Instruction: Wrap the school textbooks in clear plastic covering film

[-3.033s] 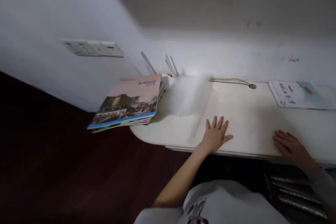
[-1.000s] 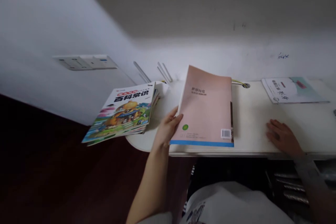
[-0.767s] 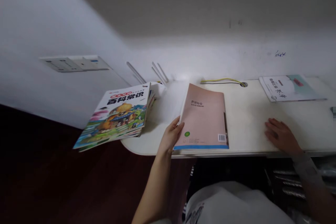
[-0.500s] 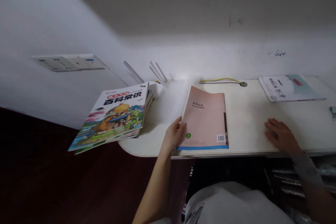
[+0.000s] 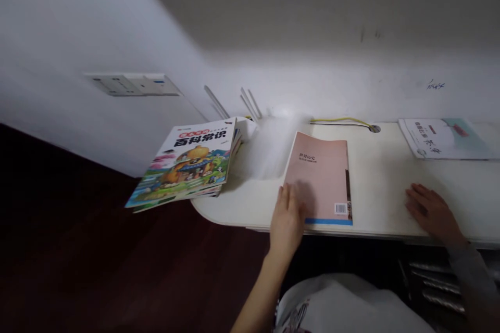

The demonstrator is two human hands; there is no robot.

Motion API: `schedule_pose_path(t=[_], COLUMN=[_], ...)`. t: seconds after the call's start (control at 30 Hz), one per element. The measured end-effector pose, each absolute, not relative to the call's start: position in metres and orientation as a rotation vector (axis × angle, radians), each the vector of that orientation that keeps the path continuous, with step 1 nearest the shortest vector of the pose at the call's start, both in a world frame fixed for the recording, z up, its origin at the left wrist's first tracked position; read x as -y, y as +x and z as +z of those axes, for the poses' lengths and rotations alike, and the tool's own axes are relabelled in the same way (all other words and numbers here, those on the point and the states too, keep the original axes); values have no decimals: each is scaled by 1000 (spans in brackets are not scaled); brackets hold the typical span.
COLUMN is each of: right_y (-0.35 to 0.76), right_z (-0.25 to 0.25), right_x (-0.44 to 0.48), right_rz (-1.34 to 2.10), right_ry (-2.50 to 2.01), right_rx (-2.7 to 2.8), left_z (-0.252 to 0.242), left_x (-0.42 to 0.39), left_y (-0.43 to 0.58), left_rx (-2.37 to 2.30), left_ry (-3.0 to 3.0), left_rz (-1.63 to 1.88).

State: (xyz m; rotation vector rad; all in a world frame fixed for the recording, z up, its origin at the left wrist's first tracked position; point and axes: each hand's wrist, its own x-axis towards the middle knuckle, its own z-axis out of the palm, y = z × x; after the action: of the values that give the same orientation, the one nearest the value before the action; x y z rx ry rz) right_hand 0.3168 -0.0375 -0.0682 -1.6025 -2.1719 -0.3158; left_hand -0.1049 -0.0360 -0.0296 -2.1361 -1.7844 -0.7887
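Note:
A pink book point(image 5: 322, 177) with a blue strip along its bottom edge and a barcode lies flat on the white desk point(image 5: 375, 203). My left hand point(image 5: 288, 213) is over its lower left corner, fingers stretched out and the thumb lying toward the cover. Its palm hides that corner. Farther right, my right hand point(image 5: 433, 210) rests on the desk top beside the book, apart from it, with fingers extended and nothing in them.
A stack of picture books point(image 5: 187, 164) overhangs the desk's rounded left end. A white-and-teal book point(image 5: 445, 138) lies at the back right. A yellow cable point(image 5: 344, 119) runs to a cable hole point(image 5: 374, 128). Wall sockets point(image 5: 133, 85) are at left.
My left hand has let go of the pink book's left edge and moved right onto its lower corner. The view has turned slightly left. My right hand stays on the desk.

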Motion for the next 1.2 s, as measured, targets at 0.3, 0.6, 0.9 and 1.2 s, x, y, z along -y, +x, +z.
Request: schedule_pose_path(t=[0.3, 0.6, 0.9, 1.2], right_y=[323, 324, 319, 302], right_z=[-72, -74, -69, -48], right_x=[36, 35, 35, 41], right_rz=[-313, -303, -295, -492], right_ry=[-1596, -1585, -1595, -1660], right_rx=[2184, 2158, 2176, 2215], left_z=[-51, -61, -52, -22], left_x=[57, 56, 52, 38], left_y=[-80, -81, -71, -70], left_rx=[2022, 2016, 1786, 1723], left_ry=[-2003, -2061, -2194, -2245], left_rz=[-551, -671, -866, -893])
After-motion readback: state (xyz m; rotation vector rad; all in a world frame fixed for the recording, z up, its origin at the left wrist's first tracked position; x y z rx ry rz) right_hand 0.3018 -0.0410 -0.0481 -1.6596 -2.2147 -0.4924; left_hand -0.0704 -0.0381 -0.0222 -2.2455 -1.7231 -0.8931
